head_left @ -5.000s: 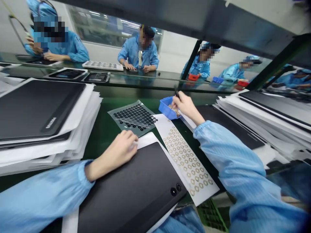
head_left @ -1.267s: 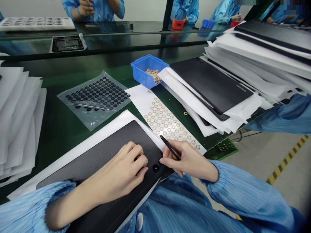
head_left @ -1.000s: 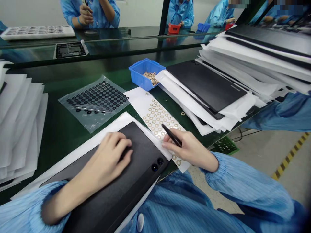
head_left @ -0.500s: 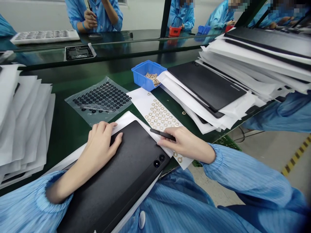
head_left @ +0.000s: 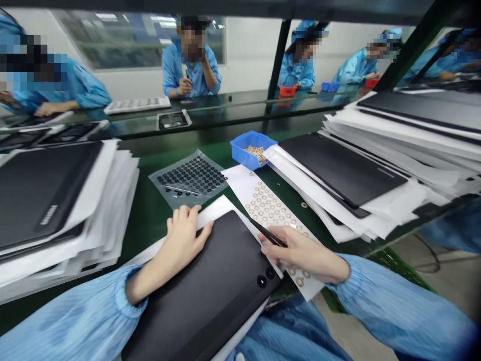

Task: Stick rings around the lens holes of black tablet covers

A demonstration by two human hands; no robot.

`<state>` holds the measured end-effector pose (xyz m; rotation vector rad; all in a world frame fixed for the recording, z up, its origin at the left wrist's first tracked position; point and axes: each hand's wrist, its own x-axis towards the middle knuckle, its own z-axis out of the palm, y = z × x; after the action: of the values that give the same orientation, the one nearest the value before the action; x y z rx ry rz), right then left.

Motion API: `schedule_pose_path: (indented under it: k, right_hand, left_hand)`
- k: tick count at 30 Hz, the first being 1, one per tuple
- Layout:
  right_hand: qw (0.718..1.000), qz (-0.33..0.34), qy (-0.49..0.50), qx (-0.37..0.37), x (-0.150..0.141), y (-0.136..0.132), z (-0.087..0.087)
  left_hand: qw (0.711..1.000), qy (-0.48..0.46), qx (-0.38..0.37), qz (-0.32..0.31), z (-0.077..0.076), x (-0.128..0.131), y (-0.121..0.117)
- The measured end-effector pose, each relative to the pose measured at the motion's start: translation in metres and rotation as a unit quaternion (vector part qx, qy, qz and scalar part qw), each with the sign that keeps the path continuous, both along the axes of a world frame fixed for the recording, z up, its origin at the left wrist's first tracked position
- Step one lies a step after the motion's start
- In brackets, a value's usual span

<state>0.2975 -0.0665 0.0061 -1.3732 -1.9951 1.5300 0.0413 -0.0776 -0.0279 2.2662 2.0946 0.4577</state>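
Note:
A black tablet back cover (head_left: 203, 281) with two round camera rings near one corner lies slanted on a white sheet (head_left: 220, 205) in front of me. My left hand (head_left: 188, 230) rests on its far left edge, fingers spread over the sheet and thumb on the cover. Pinched in my right hand (head_left: 296, 248) are slim black tweezers (head_left: 268, 233), pointing left above the cover's right edge. Beneath that hand runs a white strip (head_left: 272, 208) bearing rows of small tan rings. Beyond the cover sits a clear sheet of black rings (head_left: 193, 173).
A blue bin (head_left: 250, 148) of loose tan rings stands behind the strip. Black covers interleaved with white sheets are stacked at left (head_left: 45, 195) and right (head_left: 345, 168). One loose ring (head_left: 304, 205) lies on the green table. Co-workers in blue sit across the bench.
The view has tilted up and shifted left, showing more of the co-workers and left stack. My right hand keeps the tweezers near the cover's edge; my left hand remains on the cover.

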Motion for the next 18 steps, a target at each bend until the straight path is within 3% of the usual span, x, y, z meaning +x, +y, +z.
schedule_pose_path:
  k: [4,7,12,15,18]
  right_hand:
    - [0.983,0.046,-0.113,0.136,-0.001,0.006,0.004]
    - [0.974,0.040,-0.118,0.189,-0.001,0.009,0.000]
    - [0.982,-0.086,-0.026,0.168,-0.007,0.004,-0.001]
    - [0.988,-0.065,0.039,0.132,-0.006,0.002,0.005]
    - [0.986,-0.075,0.078,0.128,0.002,0.010,0.013]
  left_hand:
    - [1.000,-0.020,0.008,-0.014,0.001,-0.001,0.001]
    - [0.999,-0.042,0.010,-0.030,0.007,0.000,0.000]
    - [0.994,-0.107,-0.004,-0.027,0.028,0.005,-0.008]
    - [0.988,-0.141,-0.048,-0.033,0.051,0.000,-0.014]
    - [0.975,-0.158,-0.122,-0.102,0.081,-0.014,-0.016]
